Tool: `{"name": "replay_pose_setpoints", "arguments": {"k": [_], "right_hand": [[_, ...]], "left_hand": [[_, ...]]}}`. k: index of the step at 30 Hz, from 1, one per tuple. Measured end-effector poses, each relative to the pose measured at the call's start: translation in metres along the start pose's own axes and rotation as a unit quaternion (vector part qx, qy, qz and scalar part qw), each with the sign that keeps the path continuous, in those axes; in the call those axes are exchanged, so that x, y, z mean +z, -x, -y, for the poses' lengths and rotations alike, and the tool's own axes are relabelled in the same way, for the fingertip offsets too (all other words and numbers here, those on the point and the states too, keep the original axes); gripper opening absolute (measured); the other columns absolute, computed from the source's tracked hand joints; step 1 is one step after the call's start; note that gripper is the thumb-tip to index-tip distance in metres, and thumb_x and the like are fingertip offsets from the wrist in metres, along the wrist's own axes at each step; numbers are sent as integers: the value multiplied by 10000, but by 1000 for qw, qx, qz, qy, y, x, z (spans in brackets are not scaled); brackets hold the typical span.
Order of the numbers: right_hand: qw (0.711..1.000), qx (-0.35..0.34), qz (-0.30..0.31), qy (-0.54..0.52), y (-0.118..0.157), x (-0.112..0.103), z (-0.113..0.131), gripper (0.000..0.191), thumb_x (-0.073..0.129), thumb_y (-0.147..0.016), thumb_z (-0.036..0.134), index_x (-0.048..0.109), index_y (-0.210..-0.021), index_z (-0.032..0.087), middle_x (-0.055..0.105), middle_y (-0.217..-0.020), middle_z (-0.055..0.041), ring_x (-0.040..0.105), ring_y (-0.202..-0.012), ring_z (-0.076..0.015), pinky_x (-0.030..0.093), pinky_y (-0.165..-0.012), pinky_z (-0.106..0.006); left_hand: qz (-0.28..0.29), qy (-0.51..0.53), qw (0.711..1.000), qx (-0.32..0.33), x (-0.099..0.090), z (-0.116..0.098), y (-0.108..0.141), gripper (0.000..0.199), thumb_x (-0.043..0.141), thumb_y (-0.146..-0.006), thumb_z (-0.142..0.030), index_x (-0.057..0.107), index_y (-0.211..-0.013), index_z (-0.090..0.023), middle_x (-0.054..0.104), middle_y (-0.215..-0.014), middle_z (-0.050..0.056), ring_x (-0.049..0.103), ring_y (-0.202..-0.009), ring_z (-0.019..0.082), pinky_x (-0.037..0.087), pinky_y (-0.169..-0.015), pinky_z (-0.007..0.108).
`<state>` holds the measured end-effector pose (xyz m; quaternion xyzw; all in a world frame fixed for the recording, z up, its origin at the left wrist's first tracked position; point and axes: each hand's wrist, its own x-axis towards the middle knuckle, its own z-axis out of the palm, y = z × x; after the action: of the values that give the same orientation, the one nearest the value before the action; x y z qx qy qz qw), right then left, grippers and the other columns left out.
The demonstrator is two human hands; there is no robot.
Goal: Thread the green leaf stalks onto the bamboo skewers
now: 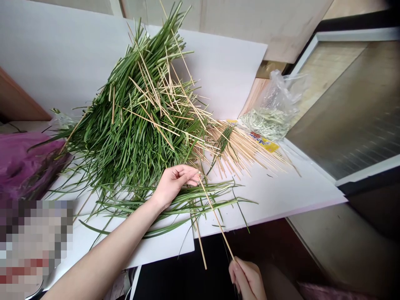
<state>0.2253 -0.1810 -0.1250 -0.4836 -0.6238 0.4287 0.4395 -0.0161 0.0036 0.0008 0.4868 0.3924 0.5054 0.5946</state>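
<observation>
A thin bamboo skewer (215,214) slants between my two hands. My right hand (248,278) is closed round its lower end, near the bottom of the view. At its upper tip, my left hand (176,183) pinches with thumb and forefinger. Something small and pale shows at those fingertips, too small to name. Beneath my left hand and wrist lie loose garlic chives (215,189), spread along the table's front. A second skewer (200,241) pokes past the table edge, left of the held one.
Behind my left hand rises a big heap of chives (125,137) with skewers scattered over it. More skewers (246,146) fan out to the right, beside a clear plastic bag (275,108). A purple bag (31,162) sits left on the white table (281,187).
</observation>
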Motion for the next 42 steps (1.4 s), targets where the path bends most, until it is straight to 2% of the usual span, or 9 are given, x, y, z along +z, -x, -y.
{"name": "replay_pose_setpoints", "arguments": {"k": [8, 29, 34, 38, 42], "right_hand": [[1000, 3, -15, 10, 1, 1, -1, 579, 354, -1100, 450, 477, -587, 210, 379, -518, 35, 378, -434, -126, 297, -451, -261], [1000, 17, 0, -11, 2, 1, -3, 549, 347, -1107, 437, 457, -619, 210, 365, -545, 40, 366, -467, -126, 277, -475, -266], [1000, 25, -2, -17, 2, 1, -3, 546, 362, -1102, 445, 461, -620, 210, 357, -541, 43, 363, -466, -126, 277, -481, -268], [999, 31, -1, -27, 2, 1, -4, 536, 366, -1100, 444, 465, -627, 212, 351, -541, 44, 356, -470, -129, 280, -489, -271], [999, 34, -1, -25, 2, 1, -4, 542, 362, -1099, 450, 461, -621, 214, 347, -540, 43, 352, -469, -132, 279, -491, -277]], "left_hand": [[1, -1, 1000, -9, -1, 2, -1, 338, 830, -760, -418, 746, -866, -108, 766, -815, 81, 717, -716, 156, 613, -756, 297], [16, 13, 1000, -13, -1, 3, 0, 281, 813, -795, -373, 747, -876, -112, 772, -825, 69, 717, -725, 131, 603, -731, 243], [25, 34, 999, -26, -3, 5, -2, 334, 822, -786, -377, 722, -956, -108, 770, -822, 68, 719, -734, 131, 599, -718, 238], [31, 32, 998, -43, -2, 4, -2, 346, 833, -769, -388, 714, -902, -91, 756, -802, 66, 704, -705, 125, 589, -701, 239], [39, 21, 999, -28, -1, 1, -1, 333, 832, -766, -383, 719, -868, -88, 733, -763, 50, 669, -664, 111, 564, -666, 228]]}}
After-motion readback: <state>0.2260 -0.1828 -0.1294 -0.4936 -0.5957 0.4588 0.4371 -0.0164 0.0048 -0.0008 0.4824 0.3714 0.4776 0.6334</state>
